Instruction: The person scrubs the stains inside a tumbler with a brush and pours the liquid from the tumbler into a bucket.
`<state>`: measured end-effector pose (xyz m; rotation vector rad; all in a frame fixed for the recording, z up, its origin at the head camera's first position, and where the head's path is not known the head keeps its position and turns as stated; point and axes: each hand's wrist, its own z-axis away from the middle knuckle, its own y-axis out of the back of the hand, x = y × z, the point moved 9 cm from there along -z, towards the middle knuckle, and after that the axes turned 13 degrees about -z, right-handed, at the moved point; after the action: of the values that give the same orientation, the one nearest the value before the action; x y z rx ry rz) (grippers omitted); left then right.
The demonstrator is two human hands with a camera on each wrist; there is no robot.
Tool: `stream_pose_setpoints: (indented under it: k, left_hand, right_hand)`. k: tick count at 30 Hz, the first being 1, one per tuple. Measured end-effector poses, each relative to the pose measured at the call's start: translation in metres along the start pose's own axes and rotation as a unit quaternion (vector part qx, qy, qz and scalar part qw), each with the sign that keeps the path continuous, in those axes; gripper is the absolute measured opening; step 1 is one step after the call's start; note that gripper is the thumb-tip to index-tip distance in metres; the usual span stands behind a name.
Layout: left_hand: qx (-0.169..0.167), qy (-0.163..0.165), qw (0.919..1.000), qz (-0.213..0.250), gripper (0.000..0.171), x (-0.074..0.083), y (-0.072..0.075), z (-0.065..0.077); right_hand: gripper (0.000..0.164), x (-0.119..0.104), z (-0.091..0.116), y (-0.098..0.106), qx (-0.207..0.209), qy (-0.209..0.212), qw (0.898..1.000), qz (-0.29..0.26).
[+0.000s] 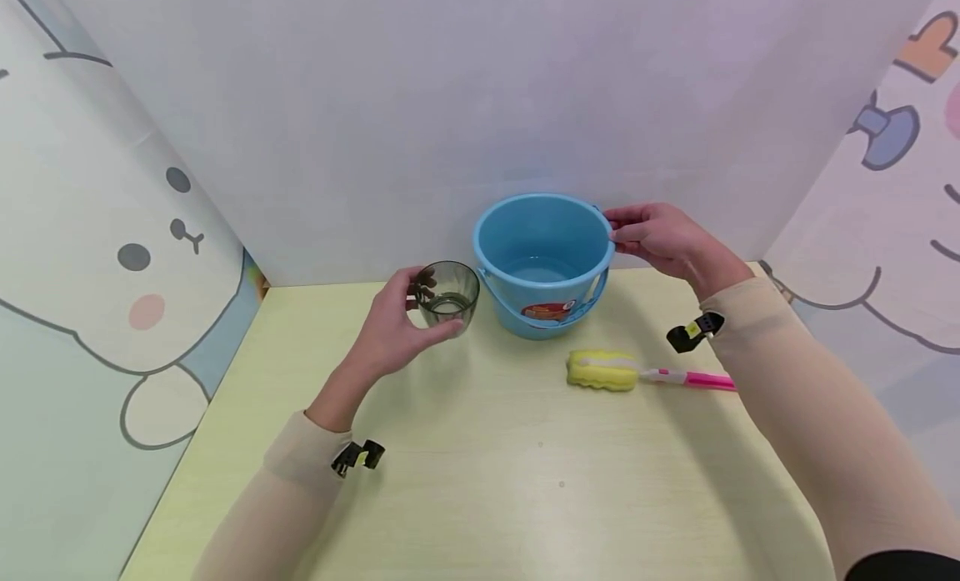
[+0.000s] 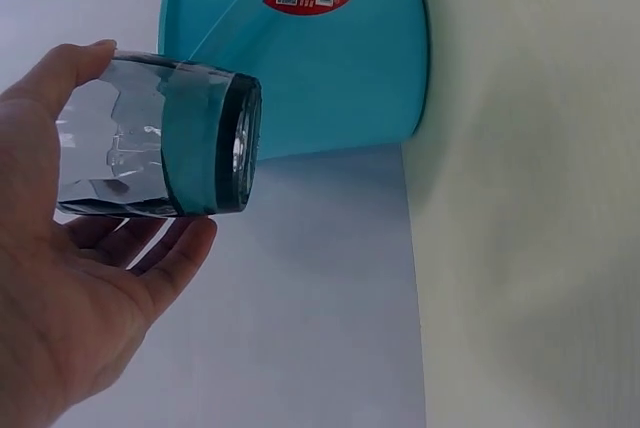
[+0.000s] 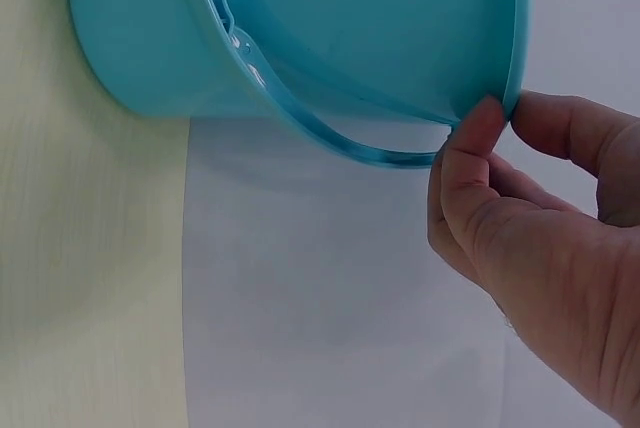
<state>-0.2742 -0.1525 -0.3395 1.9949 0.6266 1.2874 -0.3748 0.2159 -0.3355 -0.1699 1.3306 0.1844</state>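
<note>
A dark tinted glass cup (image 1: 459, 306) is held in my left hand (image 1: 386, 331), thumb on its near side and fingers round its far side. The left wrist view shows the cup (image 2: 150, 138) raised off the table, its thick base facing the bucket side. Just right of it a light blue bucket (image 1: 510, 306) stands upright on the table, its handle hanging down over the front. At the bucket's right rim is my right hand (image 1: 667, 239). Seen from the right wrist, its thumb and fingers pinch the rim of the bucket (image 3: 130, 38) beside the handle's end.
In front of the bucket, on the right, lies a brush with a yellow sponge head (image 1: 602, 371) and a pink and white handle (image 1: 697, 381), partly covered by my right sleeve. A plain pale wall (image 1: 420, 106) rises behind the table (image 1: 480, 498).
</note>
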Motion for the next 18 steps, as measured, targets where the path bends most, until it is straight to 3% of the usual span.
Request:
stream_pose_setpoints:
  k: [18]
  left_hand:
    - [0.011, 0.003, 0.9993, -0.034, 0.09, -0.007, 0.028, -0.036]
  right_hand:
    - [0.054, -0.001, -0.003, -0.003, 0.0, 0.0, 1.0, -0.011]
